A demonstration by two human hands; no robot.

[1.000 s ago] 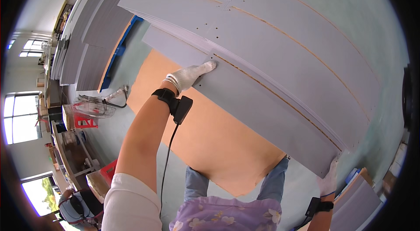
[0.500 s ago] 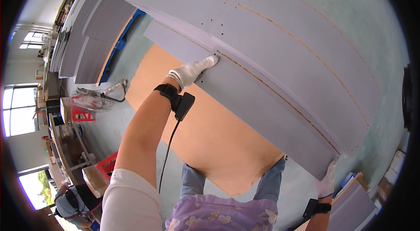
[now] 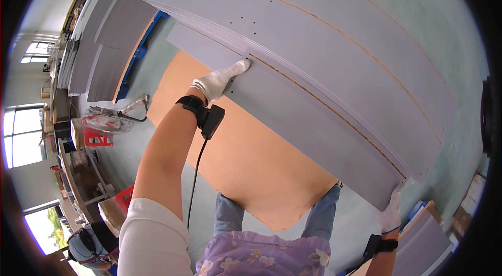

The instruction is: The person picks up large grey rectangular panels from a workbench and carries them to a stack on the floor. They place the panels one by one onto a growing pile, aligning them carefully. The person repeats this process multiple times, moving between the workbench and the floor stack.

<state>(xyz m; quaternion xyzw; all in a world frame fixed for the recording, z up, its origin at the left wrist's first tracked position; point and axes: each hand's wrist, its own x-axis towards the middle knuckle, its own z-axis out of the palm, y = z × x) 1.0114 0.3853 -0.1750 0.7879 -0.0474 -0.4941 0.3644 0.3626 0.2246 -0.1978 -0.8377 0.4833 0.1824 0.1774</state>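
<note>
A long grey panel (image 3: 308, 119) with holes near its ends and a brown groove along its far edge slants across the middle. My left hand (image 3: 220, 79), in a white knitted glove, grips its left end, thumb on top. At the lower right end, my right hand (image 3: 389, 213), also gloved, holds the corner; its fingers are partly hidden. Beyond lies a stack of similar grey panels (image 3: 334, 61), touching or nearly touching the held panel's far edge. Another grey panel (image 3: 201, 42) shows past my left hand. Under the near side is a brown sheet (image 3: 251, 161).
More grey panels stand stacked on a blue pallet (image 3: 137, 56) at far left. A plastic-wrapped fan (image 3: 112, 119) and red stools (image 3: 98, 138) stand on the left floor. Another person (image 3: 91, 244) is at lower left. Further panels (image 3: 426, 244) lie at lower right.
The view has shifted slightly, so the panels and my left hand appear a little farther left and up. Both hands keep their hold. The person at lower left has moved a little.
</note>
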